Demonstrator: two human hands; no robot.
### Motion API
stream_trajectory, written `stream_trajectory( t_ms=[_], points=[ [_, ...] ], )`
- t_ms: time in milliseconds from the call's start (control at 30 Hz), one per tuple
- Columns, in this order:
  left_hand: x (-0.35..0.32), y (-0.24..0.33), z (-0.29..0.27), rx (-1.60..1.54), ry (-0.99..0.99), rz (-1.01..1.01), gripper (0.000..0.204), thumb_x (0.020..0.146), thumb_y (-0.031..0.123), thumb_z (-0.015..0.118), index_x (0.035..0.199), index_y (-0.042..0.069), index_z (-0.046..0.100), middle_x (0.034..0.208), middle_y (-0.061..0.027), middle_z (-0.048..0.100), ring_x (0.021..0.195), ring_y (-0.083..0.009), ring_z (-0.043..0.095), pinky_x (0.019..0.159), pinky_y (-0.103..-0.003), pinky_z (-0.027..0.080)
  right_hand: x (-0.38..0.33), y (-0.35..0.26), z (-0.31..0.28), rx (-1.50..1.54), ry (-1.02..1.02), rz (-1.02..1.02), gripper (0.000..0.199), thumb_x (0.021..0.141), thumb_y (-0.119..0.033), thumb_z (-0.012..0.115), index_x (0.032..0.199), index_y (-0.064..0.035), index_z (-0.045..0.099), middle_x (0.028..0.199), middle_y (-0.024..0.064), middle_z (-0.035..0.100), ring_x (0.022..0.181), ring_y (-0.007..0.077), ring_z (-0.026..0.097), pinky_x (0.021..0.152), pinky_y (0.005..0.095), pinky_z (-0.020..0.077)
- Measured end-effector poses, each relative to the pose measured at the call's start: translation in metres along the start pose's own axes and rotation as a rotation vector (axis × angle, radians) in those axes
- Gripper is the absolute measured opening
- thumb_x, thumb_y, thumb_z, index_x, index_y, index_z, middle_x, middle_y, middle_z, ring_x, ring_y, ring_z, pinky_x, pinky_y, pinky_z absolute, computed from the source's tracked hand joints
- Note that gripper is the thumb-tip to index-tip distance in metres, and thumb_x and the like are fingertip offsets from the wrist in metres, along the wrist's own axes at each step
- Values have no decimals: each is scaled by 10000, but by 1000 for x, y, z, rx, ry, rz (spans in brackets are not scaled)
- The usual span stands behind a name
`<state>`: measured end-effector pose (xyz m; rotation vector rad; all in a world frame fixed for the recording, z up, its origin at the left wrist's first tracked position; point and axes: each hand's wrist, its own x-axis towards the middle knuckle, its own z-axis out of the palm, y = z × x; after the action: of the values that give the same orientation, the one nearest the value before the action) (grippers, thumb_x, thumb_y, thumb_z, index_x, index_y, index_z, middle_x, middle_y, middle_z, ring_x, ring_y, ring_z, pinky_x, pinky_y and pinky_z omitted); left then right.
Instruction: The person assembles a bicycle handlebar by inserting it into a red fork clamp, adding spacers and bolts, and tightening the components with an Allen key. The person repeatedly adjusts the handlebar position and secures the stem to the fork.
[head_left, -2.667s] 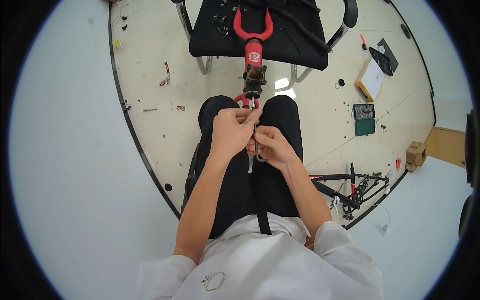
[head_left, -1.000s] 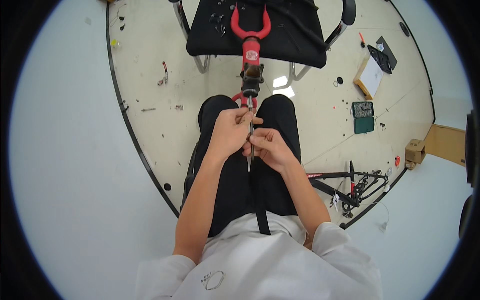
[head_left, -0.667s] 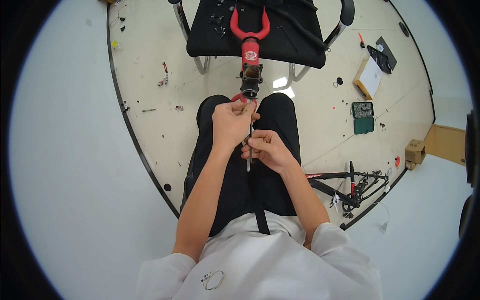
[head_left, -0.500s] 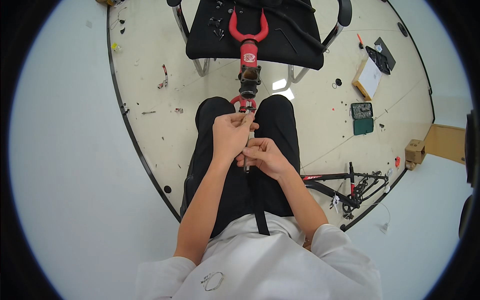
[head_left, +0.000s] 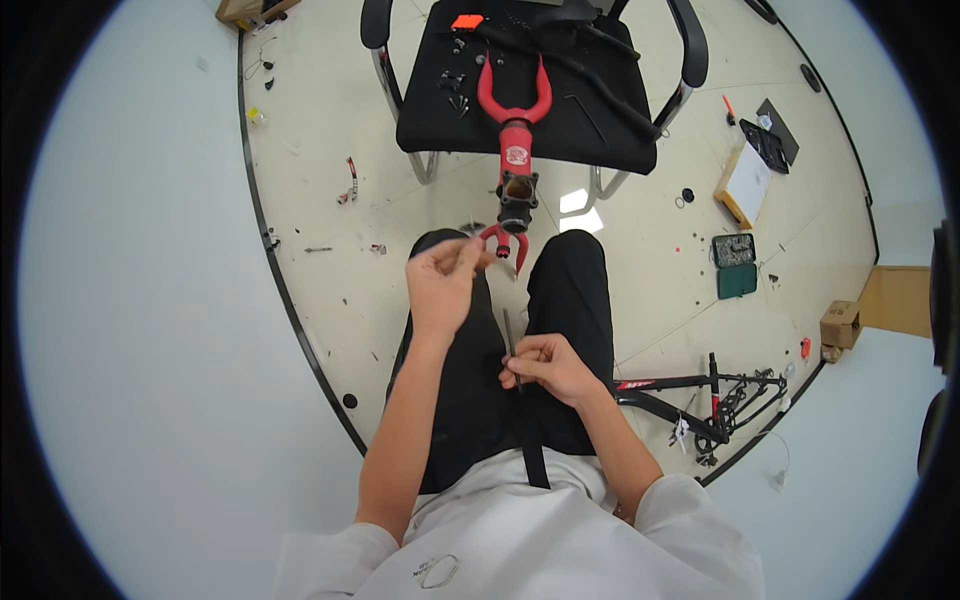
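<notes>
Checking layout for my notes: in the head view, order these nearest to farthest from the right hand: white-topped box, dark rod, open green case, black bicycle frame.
From the right hand:
1. Dark rod: in its grip.
2. Black bicycle frame: to its right.
3. Open green case: upper right.
4. White-topped box: upper right, beyond the case.

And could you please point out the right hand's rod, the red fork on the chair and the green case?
Rod [head_left: 510,332]: head view, upper shaft.
Red fork [head_left: 514,114]: head view, its crown.
Green case [head_left: 737,281]: head view, lower half.
</notes>
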<state>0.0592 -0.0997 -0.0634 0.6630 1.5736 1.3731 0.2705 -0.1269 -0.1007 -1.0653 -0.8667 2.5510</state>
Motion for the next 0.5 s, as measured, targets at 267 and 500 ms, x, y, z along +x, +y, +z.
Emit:
stream_trajectory(
  t_ms=[267, 500],
  points=[
    [186, 0, -22, 492, 206, 138, 295, 867, 261, 747, 890, -31, 772, 803, -148, 759, 747, -226, 741, 736, -331, 556, 11, 11, -6, 43, -31, 9, 196, 948, -139, 707, 1046, 30, 686, 930, 147, 757, 847, 220, 751, 767, 285, 574],
    [269, -3, -23, 779, 356, 134, 320, 806, 314, 798, 890, 5, 792, 829, -177, 757, 800, -296, 746, 811, -375, 570, 17, -1, -7, 119, 14, 34, 152, 946, -86, 692, 1002, 53, 668, 892, 165, 747, 830, 246, 749, 803, 355, 611]
  ],
)
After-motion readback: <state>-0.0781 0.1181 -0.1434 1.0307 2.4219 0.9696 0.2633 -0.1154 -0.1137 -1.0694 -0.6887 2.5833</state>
